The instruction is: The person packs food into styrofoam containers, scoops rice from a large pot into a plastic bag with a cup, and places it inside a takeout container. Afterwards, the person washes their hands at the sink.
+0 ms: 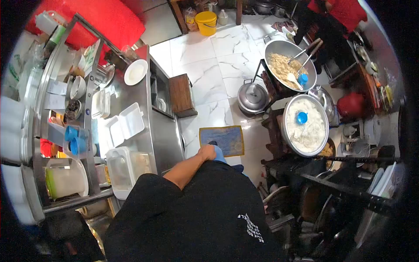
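Observation:
My left hand (207,153) is in front of my black shirt, its fingers curled closed. Right beside it is a pale blue thing (219,153); whether this is clothing or something in the hand I cannot tell. Below the hand a blue mat with a yellow-brown border (229,139) lies on the floor. Of my right hand, only what may be a small bit of skin (265,208) shows at the shirt's right edge, so its fingers are hidden.
A steel counter (160,135) at left bears open foam boxes (131,118) and a white plate (136,72). To the right stand a basin of white rice (307,137) and a wok of brownish food (273,78). A lidded pot (252,97) is nearby. A person in red (345,15) works behind.

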`<state>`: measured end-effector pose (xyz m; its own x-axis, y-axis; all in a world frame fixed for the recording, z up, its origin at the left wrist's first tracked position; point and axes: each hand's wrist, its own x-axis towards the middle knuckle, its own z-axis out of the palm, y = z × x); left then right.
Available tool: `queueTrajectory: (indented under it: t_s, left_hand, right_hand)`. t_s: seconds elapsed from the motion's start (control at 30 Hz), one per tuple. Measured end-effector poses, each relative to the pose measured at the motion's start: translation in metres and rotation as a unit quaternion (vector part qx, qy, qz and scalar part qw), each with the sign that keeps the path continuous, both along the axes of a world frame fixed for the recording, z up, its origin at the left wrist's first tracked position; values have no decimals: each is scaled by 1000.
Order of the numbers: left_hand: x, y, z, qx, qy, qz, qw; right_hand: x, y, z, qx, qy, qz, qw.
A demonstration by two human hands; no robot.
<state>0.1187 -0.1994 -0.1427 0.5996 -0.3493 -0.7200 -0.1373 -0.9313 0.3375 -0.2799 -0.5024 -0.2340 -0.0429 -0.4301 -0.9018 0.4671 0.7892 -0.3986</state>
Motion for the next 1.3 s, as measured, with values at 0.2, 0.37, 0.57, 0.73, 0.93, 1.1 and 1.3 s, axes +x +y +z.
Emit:
queueTrajectory:
  t_s: [0.2,0.37,0.57,0.73,0.93,1.1,1.3]
  left_hand:
    - [19,5,-47,-92,-17,63,994]
    - [55,25,-9,-220,-39,205,953]
    - [89,87,152,-396,-171,330,839]
    - [41,166,309,-273,-531,405,692]
    - [-112,242,310,213,-638,605,426]
    - [-204,266,209,67,-390,882,256]
    - [-200,249,201,-184,-371,897,155]
  right_hand:
    - [122,-5,29,-68,37,287,955]
    - [223,7,66,-133,59,488,861]
    - [279,15,103,-216,81,683,693]
    - [355,17,139,-271,40,792,546]
    - [510,110,215,-200,-111,878,420]
    - [599,154,193,-203,-150,951,179]
    - [626,208,202,-152,-230,959,59]
